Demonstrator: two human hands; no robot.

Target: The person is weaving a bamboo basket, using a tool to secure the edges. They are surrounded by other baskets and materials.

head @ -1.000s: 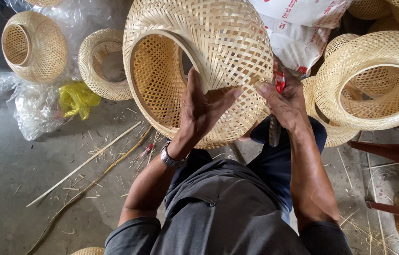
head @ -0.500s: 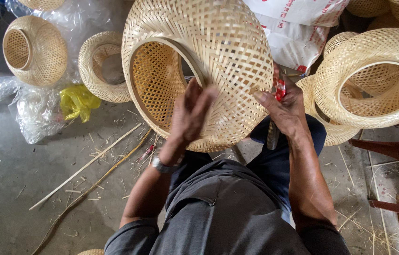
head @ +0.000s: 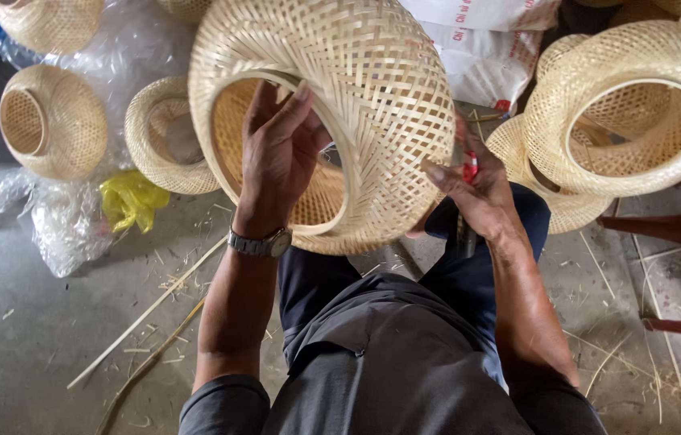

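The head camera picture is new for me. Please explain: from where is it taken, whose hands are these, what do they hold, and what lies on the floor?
The camera sits on a person's head and looks down at their own lap and arms. There is no machine. The left hand, with a wristwatch, lies across the round opening of a large woven bamboo basket. The right hand touches the basket's outer side; something red shows beside it, too hidden to name. Around, on the grey floor, lie more woven baskets, clear plastic sheets, a yellow bag and thin bamboo strips.
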